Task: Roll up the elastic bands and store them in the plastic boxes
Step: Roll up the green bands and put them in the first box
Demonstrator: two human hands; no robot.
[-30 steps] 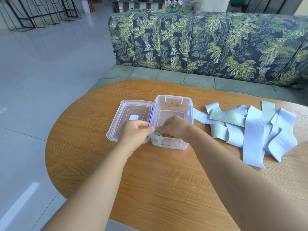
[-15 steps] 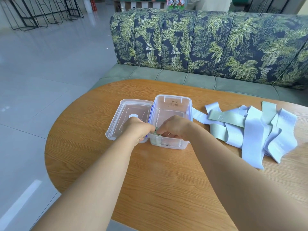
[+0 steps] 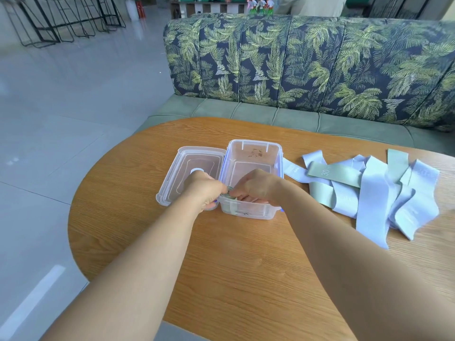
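A clear plastic box (image 3: 253, 153) stands open on the wooden table, its lid (image 3: 189, 166) lying flat to its left. A rolled green elastic band (image 3: 230, 193) sits at the box's near left corner, part of it showing through the wall. My left hand (image 3: 204, 190) and my right hand (image 3: 253, 185) both pinch this roll at the box rim. A loose pile of pale blue and green elastic bands (image 3: 369, 190) lies flat on the table to the right of the box.
The round wooden table (image 3: 246, 267) ends in a curved edge on the left, with tiled floor beyond. A leaf-print sofa (image 3: 307, 67) stands right behind the table. Black stools (image 3: 61, 18) stand far back on the left.
Both hands have stayed at the box's near left corner, pressing the green roll slightly lower into it. The view has shifted a little.
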